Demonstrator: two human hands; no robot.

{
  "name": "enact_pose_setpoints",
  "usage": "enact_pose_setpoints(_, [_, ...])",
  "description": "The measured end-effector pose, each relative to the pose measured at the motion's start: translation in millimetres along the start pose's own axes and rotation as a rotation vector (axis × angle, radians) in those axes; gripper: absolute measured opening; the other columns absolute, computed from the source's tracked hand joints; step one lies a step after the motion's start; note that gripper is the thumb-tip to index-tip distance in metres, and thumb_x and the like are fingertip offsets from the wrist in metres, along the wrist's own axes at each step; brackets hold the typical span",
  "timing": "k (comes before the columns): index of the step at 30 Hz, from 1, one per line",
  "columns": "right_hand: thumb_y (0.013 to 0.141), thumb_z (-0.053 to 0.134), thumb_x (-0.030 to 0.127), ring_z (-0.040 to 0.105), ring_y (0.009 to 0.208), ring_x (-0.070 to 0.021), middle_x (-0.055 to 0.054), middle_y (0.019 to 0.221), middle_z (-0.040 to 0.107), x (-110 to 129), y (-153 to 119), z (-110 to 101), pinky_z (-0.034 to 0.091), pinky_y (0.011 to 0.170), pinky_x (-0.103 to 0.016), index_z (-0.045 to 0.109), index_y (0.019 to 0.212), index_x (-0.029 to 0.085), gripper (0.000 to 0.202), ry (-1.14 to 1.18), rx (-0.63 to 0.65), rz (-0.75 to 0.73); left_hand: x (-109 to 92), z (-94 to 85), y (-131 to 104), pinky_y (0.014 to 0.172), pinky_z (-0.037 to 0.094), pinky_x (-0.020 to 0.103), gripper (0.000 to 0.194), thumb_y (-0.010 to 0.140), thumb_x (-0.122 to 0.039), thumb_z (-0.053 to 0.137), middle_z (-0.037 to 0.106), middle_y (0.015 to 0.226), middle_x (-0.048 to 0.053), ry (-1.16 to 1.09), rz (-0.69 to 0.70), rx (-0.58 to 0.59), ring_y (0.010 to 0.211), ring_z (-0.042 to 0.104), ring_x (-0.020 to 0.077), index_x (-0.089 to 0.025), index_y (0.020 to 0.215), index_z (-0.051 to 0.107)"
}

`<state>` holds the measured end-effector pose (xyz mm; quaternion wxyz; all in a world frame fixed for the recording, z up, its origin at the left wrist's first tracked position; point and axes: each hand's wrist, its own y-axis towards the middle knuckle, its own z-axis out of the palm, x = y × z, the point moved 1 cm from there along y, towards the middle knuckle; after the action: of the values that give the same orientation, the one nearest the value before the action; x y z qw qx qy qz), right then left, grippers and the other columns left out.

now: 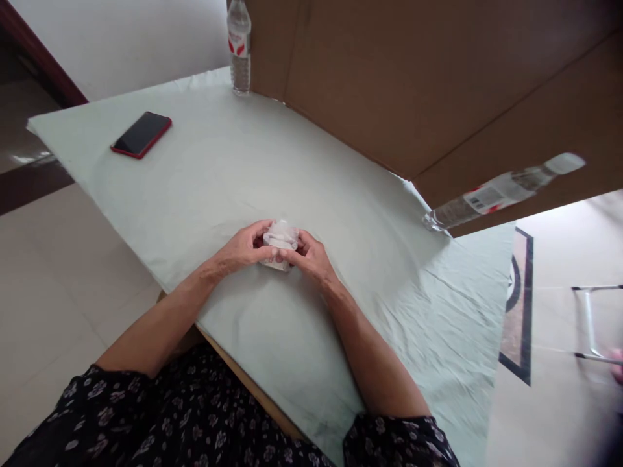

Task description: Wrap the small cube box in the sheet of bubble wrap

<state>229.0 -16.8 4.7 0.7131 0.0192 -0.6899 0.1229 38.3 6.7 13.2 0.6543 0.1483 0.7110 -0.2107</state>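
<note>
Holding: small white packet (281, 240), both hands on it, one from each side; crinkled, see-through-looking wrap on top, faint print on lower face, too small to read.
Left hand (246, 248): fingers curled round packet's left side, thumb laid across the near face; narrow grip, packet between.
Right hand (312, 257): mirrors the left from the right side, fingers bent behind, thumb on the near face; thumb tips almost meeting, can't tell if they touch.
Packet position: near middle of the pale green cloth (195, 188), close to the person's edge of the table; can't tell if it rests on the cloth or is just above it.
Forearms: bare, reaching in from below, elbows apart; dark flowered sleeves (92, 415) up at the elbows.
Phone (141, 135): dark screen up, red case, flat on cloth, far left, well apart from the hands.
Far bottle (239, 52): clear, red-and-white label, upright at the far edge, beside the brown panel (370, 78).
Right bottle (501, 193): clear, similar label, white cap, slanting in my sight, base on cloth, in front of the panel.
Cloth: smooth mid-table, wrinkled toward the right.
Floor (63, 253): pale tiles; dark-bordered pattern (525, 311) on the right, metal frame (591, 324) beyond it, partly cut off.
</note>
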Motion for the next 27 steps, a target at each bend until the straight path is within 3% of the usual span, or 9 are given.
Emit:
enact_pose_setpoints(5, [0.068,0.083,0.058,0.07,0.09,-0.0221,-0.005,0.102,0.076,-3.3,5.1,-1.5,0.055,0.08,-0.035,0.067,0.108,0.022,0.056,0.02,-0.035,-0.023,7.6,-2.0,1.9,0.089,0.055,0.035,0.08,0.076,-0.037,0.075,0.069,0.124,0.016,-0.074,-0.013,-0.009,0.103,0.069,0.0243,-0.011,0.147,0.047])
enact_pose_setpoints(9, [0.066,0.085,0.059,0.068,0.083,-0.0209,-0.004,0.091,0.074,-3.9,11.4,-3.6,0.054,0.078,-0.035,0.07,0.1,0.022,0.053,-0.046,-0.074,-0.047,7.4,-0.8,2.6,0.088,0.056,0.036,0.077,0.077,-0.034,0.075,0.069,0.124,0.016,-0.105,-0.01,-0.006,0.1,0.07,0.0236,-0.011,0.147,0.049])
enact_pose_setpoints(15, [0.073,0.077,0.062,0.062,0.073,-0.0174,-0.002,0.081,0.07,-4.4,20.6,-3.6,0.049,0.07,-0.031,0.071,0.094,0.021,0.046,-0.117,-0.091,-0.063,11.9,-2.0,4.5,0.085,0.055,0.034,0.076,0.077,-0.033,0.073,0.069,0.122,0.014,-0.046,-0.03,-0.073,0.101,0.069,0.0233,-0.011,0.146,0.05])
enact_pose_setpoints(22, [0.075,0.076,0.052,0.057,0.069,-0.0145,0.001,0.074,0.066,0.3,35.4,5.7,0.046,0.068,-0.029,0.071,0.081,0.021,0.032,-0.036,-0.147,-0.103,9.7,-2.7,6.8,0.082,0.055,0.033,0.075,0.077,-0.033,0.073,0.071,0.118,0.013,-0.058,-0.03,-0.037,0.094,0.07,0.0214,-0.011,0.146,0.051])
enact_pose_setpoints(27, [0.078,0.075,0.045,0.054,0.067,-0.0125,0.003,0.071,0.062,3.8,34.2,7.1,0.044,0.068,-0.028,0.069,0.077,0.021,0.025,-0.003,-0.166,-0.139,9.1,-2.3,7.8,0.083,0.055,0.033,0.077,0.077,-0.04,0.073,0.07,0.122,0.015,-0.008,-0.022,-0.056,0.101,0.068,0.0238,-0.009,0.145,0.052])
